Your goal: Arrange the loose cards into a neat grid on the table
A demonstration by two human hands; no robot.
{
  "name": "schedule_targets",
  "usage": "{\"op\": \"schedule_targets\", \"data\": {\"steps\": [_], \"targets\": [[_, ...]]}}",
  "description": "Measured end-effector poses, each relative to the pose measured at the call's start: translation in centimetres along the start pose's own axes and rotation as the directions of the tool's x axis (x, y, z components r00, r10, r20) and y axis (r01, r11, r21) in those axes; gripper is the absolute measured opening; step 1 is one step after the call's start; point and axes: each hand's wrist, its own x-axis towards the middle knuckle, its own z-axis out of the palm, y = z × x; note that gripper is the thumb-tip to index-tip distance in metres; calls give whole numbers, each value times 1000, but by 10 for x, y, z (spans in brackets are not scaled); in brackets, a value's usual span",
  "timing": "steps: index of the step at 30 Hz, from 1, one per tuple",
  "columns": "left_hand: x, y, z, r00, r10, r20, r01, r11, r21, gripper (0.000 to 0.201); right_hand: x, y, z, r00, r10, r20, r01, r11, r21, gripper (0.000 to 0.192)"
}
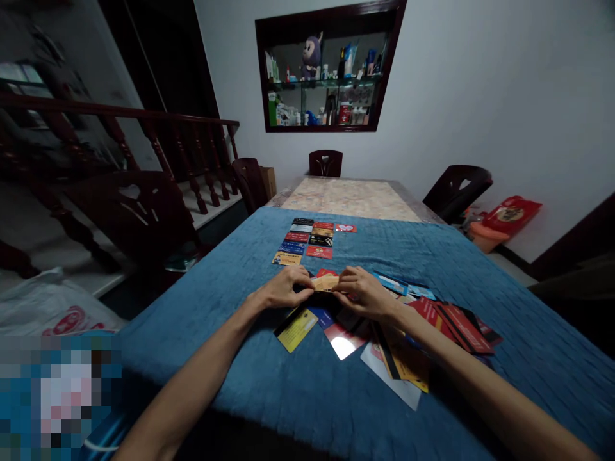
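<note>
A single head-worn camera looks forward and down along the bench, from the near end toward the far wall with its shelf niche. It sits close above the person's forearms, so the left hand and right hand fall mid-picture. Wide lens; edges bend outward.
</note>
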Motion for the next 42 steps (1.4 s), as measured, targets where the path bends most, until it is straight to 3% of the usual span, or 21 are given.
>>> {"op": "schedule_targets", "data": {"steps": [5, 15, 22, 42], "targets": [[-1, -6, 3, 998, -38, -49, 39, 999, 6, 22, -2, 5, 3, 997, 70, -28, -70, 997, 18, 31], [1, -13, 7, 995, -61, -80, 65, 997, 45, 29, -8, 11, 11, 980, 191, -53, -189, 981, 32, 22], [-1, -13, 13, 992, -76, -105, 79, 997, 26, 34, -9, 14, 23, 982, 160, -101, -171, 980, -107, 20], [0, -18, 18, 966, -180, -186, 184, 983, 5, 20, -6, 3, 21, 979, 125, -160, -172, 929, -328, 33]]}}
